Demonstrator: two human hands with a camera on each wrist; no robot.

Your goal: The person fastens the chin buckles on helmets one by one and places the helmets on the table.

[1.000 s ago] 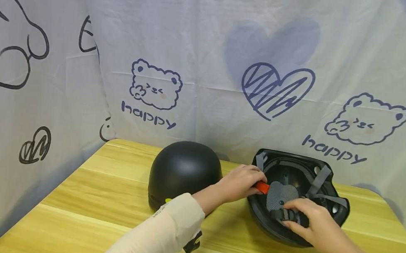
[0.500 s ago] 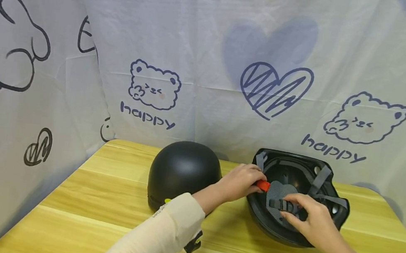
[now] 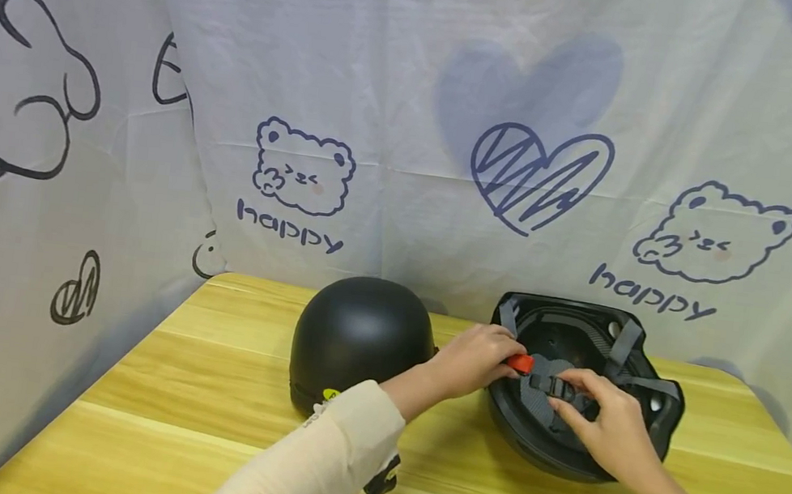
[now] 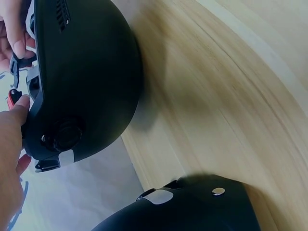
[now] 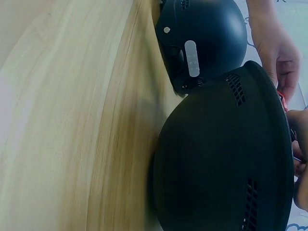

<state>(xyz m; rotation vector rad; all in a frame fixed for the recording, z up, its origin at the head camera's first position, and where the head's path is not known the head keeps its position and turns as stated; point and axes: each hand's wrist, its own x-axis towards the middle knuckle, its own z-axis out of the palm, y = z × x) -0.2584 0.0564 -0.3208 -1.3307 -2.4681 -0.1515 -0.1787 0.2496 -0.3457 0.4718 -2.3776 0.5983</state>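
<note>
An upturned black helmet (image 3: 527,445) rests on the table, its hollow inside facing up with grey straps in it. My left hand (image 3: 477,360) pinches a red buckle piece (image 3: 520,363) over the helmet's left rim. My right hand (image 3: 612,425) pinches a black buckle piece (image 3: 560,388) on a strap, just right of the red one. In the left wrist view a small gap separates the red piece (image 4: 13,97) from the black piece (image 4: 22,62). The right wrist view shows mostly the helmet's outer shell (image 5: 216,159), which hides much of the buckle.
A second black helmet (image 3: 360,333) stands dome up to the left, partly behind my left forearm. A black buckle end (image 3: 382,480) lies below that forearm on the wooden table (image 3: 150,406). A printed white cloth (image 3: 415,78) hangs behind.
The right hand has brought the black buckle piece up from lower in the helmet, level with the red one. The left hand has shifted slightly right, still holding the red piece.
</note>
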